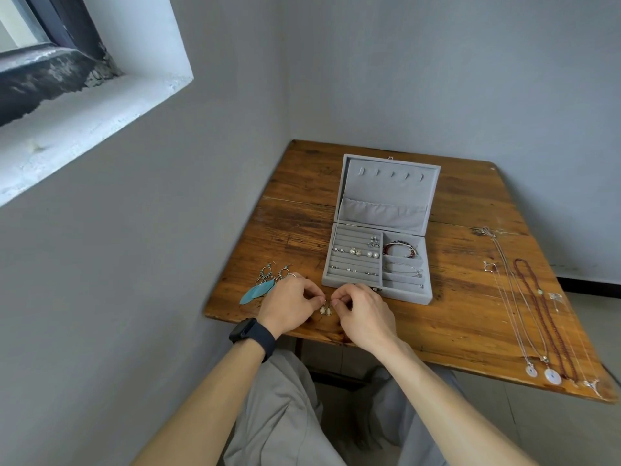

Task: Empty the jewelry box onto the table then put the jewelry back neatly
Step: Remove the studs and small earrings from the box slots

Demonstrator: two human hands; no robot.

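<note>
- Jewelry box [403, 295] sits open mid-table [453, 297], its lid leaning back and the tray facing up.
- Its left section of padded rolls holds rows of studs [356, 252], pearls among them. The right compartments hold a red bead bracelet [400, 248] and, in the next one nearer, a silver bangle [403, 269].
- Left hand [292, 304], with a dark watch [253, 334] on the wrist, pinches the top of one of two small drop earrings [325, 310] with curled fingertips.
- Right hand [363, 314] pinches the other one the same way. The pair lies between the hands, near the table's front edge and just before the box's near left corner.
- Feather earrings [265, 284], turquoise, lie on the table just left of the left hand.
- Necklaces [537, 314] lie stretched out in lines on the right of the table, well apart from the box.
</note>
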